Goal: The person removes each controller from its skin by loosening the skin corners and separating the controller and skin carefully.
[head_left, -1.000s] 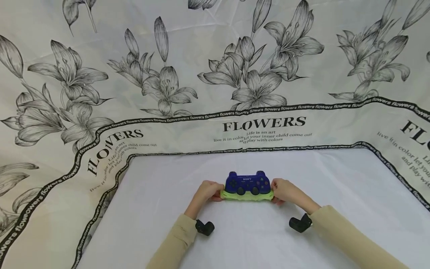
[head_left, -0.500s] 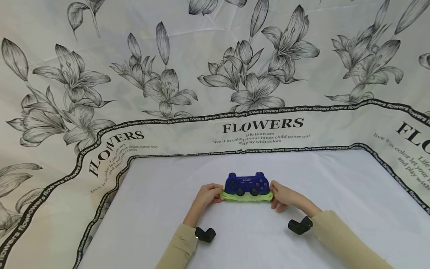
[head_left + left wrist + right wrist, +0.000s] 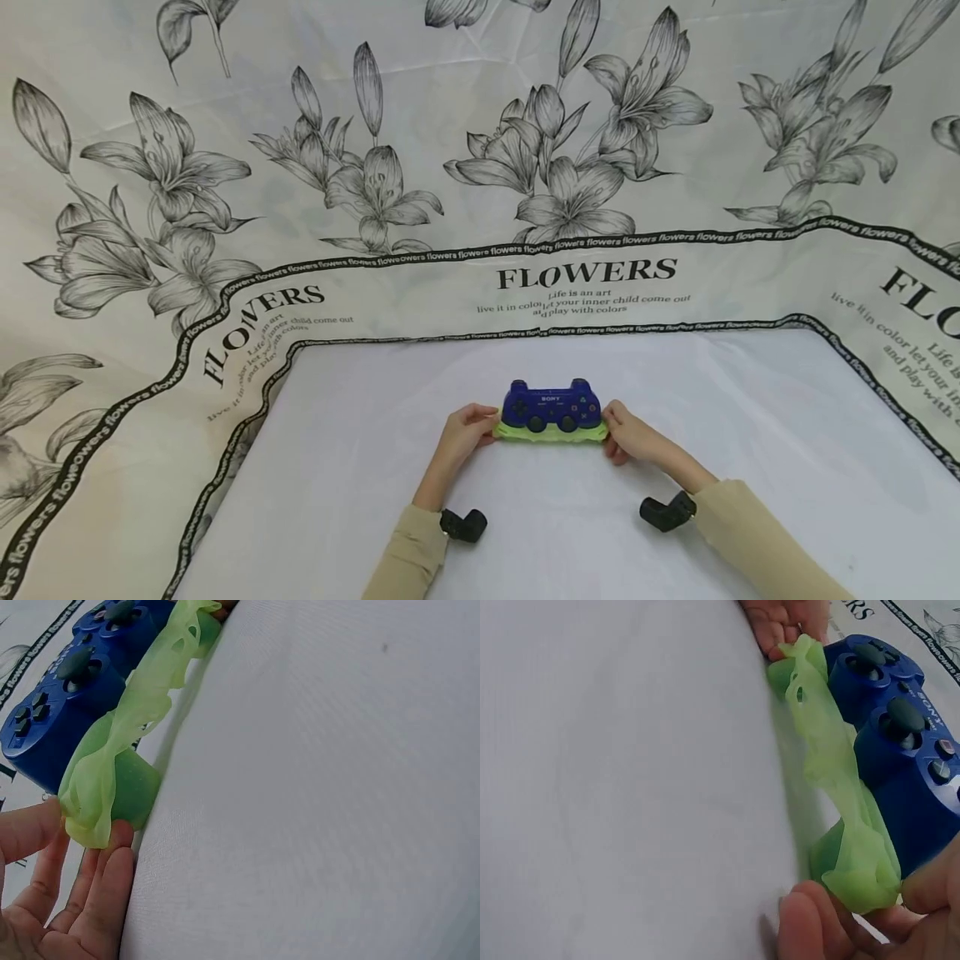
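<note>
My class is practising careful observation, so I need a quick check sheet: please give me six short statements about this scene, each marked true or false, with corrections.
1. The controller is blue. True.
2. The green cover wraps the controller's whole face. False: it runs along the handle side, and the thumbsticks are bare.
3. The left hand holds one end of the green cover. True.
4. The right hand lies flat on the white cloth. False: it grips the other end of the green cover.
5. A black device sits by each wrist. True.
6. In the head view, the SONY lettering is upside down. False: it reads upright.
</note>
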Action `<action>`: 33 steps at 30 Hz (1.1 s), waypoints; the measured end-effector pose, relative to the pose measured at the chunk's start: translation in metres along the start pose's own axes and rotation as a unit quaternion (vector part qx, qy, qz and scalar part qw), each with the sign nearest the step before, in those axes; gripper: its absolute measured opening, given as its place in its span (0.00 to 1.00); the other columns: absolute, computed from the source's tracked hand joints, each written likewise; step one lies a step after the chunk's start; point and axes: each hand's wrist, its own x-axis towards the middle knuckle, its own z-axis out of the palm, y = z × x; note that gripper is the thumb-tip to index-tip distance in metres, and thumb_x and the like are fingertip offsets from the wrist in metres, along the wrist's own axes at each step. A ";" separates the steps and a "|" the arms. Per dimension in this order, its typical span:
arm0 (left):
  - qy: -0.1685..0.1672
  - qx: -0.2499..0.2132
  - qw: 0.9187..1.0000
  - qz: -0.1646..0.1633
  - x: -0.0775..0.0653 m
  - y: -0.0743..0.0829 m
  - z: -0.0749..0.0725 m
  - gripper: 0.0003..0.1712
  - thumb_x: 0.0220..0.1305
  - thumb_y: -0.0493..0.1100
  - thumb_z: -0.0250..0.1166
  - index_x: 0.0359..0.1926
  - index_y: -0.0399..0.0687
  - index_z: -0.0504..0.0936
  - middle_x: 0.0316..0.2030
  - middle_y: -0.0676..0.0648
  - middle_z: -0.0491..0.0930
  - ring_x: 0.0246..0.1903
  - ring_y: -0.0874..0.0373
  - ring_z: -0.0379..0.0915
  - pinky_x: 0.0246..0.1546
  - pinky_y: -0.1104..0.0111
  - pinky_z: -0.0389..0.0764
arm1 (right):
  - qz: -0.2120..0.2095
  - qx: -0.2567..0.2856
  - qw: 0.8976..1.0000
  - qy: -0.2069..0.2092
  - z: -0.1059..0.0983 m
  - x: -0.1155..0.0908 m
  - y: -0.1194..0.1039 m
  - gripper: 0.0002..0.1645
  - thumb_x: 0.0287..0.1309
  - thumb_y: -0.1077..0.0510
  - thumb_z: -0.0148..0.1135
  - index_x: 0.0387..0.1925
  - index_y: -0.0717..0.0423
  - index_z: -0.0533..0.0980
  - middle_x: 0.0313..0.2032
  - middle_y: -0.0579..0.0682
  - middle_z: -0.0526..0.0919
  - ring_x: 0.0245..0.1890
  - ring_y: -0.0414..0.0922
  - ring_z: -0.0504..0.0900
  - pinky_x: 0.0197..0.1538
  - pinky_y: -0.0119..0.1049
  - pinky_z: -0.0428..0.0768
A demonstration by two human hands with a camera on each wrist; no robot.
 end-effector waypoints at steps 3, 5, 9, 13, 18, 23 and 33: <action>0.000 -0.003 1.000 0.015 0.003 -0.005 0.001 0.14 0.63 0.40 0.64 0.48 0.36 0.80 0.35 0.46 0.82 0.28 0.65 0.77 0.34 0.70 0.83 | 0.031 0.040 0.999 0.003 0.000 -0.001 -0.003 0.13 0.75 0.60 0.29 0.45 0.68 0.57 0.25 0.54 0.73 0.21 0.40 0.75 0.25 0.31 0.80; -0.007 -0.010 1.000 0.025 0.003 -0.006 0.000 0.14 0.63 0.39 0.64 0.48 0.35 0.80 0.34 0.47 0.82 0.28 0.65 0.77 0.34 0.70 0.83 | 0.045 0.061 0.997 0.005 0.000 -0.001 -0.006 0.15 0.76 0.59 0.28 0.46 0.70 0.56 0.27 0.54 0.73 0.24 0.39 0.75 0.27 0.30 0.80; -0.031 -0.017 0.999 0.041 0.006 -0.009 -0.003 0.15 0.63 0.35 0.63 0.49 0.31 0.78 0.34 0.46 0.82 0.29 0.65 0.77 0.37 0.67 0.84 | 0.067 0.092 0.993 0.029 0.001 -0.002 -0.010 0.16 0.75 0.60 0.28 0.53 0.72 0.54 0.40 0.64 0.73 0.28 0.38 0.77 0.29 0.29 0.80; -0.049 -0.032 0.997 0.055 0.006 -0.013 -0.005 0.17 0.63 0.32 0.62 0.53 0.31 0.77 0.35 0.45 0.80 0.30 0.65 0.77 0.37 0.67 0.84 | 0.047 0.105 0.992 0.060 0.006 -0.002 -0.010 0.20 0.74 0.63 0.30 0.60 0.71 0.47 0.55 0.75 0.63 0.27 0.38 0.79 0.28 0.32 0.81; -0.054 -0.041 0.994 0.086 0.003 -0.018 -0.005 0.17 0.64 0.33 0.62 0.54 0.35 0.77 0.43 0.42 0.77 0.31 0.66 0.76 0.32 0.74 0.81 | 0.005 0.088 0.993 0.079 0.008 -0.003 -0.009 0.21 0.73 0.65 0.32 0.63 0.69 0.50 0.55 0.75 0.64 0.27 0.41 0.81 0.28 0.35 0.81; -0.044 -0.019 0.994 0.102 0.001 -0.022 -0.003 0.13 0.64 0.34 0.62 0.50 0.35 0.80 0.47 0.37 0.78 0.30 0.68 0.76 0.27 0.77 0.79 | -0.011 0.070 0.995 0.075 0.007 -0.005 -0.005 0.21 0.73 0.64 0.35 0.63 0.70 0.54 0.54 0.75 0.67 0.31 0.46 0.83 0.30 0.37 0.81; -0.055 -0.024 0.994 0.086 0.002 -0.021 -0.003 0.17 0.66 0.34 0.60 0.55 0.33 0.78 0.49 0.34 0.78 0.27 0.66 0.78 0.26 0.75 0.81 | -0.023 0.085 0.991 0.098 0.008 -0.005 0.000 0.23 0.71 0.66 0.39 0.65 0.64 0.54 0.57 0.74 0.65 0.28 0.43 0.83 0.28 0.34 0.79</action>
